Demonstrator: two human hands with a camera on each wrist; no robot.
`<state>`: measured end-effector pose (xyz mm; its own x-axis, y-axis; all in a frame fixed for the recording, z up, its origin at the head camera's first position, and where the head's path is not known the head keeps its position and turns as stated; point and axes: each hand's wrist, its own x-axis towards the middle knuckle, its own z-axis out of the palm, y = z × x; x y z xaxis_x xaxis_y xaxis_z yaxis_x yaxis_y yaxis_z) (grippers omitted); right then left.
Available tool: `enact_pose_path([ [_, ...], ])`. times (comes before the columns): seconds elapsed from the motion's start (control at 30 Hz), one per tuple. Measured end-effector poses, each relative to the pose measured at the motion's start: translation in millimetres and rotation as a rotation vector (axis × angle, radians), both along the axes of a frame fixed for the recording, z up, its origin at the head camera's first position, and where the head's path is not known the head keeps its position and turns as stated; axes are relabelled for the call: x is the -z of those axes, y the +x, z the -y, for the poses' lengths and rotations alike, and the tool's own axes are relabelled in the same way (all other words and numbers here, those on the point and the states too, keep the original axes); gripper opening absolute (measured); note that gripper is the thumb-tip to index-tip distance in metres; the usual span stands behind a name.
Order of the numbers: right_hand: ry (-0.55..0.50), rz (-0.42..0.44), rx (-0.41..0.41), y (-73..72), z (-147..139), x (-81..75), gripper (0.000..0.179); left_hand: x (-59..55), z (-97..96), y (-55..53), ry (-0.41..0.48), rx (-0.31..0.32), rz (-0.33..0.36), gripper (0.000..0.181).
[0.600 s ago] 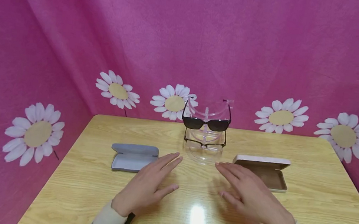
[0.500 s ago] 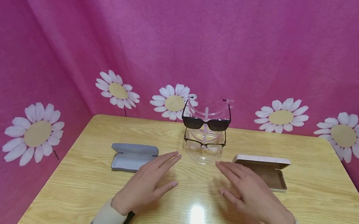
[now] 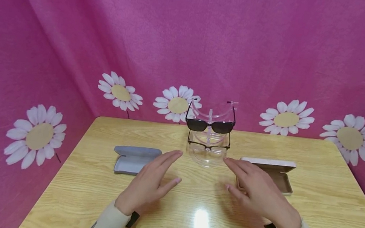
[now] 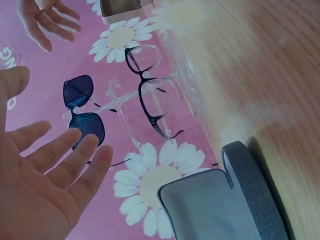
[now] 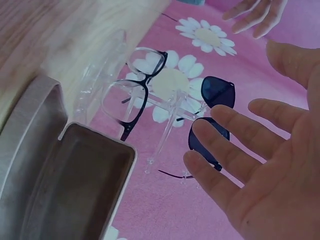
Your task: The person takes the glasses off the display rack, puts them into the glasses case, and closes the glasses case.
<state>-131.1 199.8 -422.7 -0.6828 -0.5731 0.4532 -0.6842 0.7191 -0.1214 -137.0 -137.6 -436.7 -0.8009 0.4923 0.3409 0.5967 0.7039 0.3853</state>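
Note:
My left hand (image 3: 150,184) hovers over the table with fingers extended and thumb apart, holding nothing. It overlaps the right end of a grey glasses case (image 3: 138,152), which lies with its lid up. Opposite it, my right hand (image 3: 258,193) is likewise extended, in front of a pale glasses case (image 3: 268,162) with a brown inside, its lid also raised. Between and beyond the hands stands a clear display stand (image 3: 210,114). Black sunglasses (image 3: 222,127) sit on its upper tier, with dark-framed clear eyeglasses (image 3: 207,147) below. Both wrist views show the palms and separated fingers.
The wooden table (image 3: 187,217) carries a bright light reflection near its front. A pink curtain (image 3: 238,52) with large white daisies hangs close behind the table and along the left side.
Both hands have shifted slightly away from the body, fingertips and thumbs now higher in the head view. Glasses, stand and cases stay in place.

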Motion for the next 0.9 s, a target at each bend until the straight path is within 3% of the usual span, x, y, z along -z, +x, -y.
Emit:
enact_pose_path([
  [0.27,-0.041,0.011,0.028,-6.9,4,-7.1,0.068,-2.4,-0.5,-6.9,0.081,-0.017,-0.029,0.068],
  [0.9,-0.175,-0.018,0.120,-26.8,2,-22.6,0.067,-20.2,-7.8,-30.4,0.245,-0.075,-0.037,0.064],
])
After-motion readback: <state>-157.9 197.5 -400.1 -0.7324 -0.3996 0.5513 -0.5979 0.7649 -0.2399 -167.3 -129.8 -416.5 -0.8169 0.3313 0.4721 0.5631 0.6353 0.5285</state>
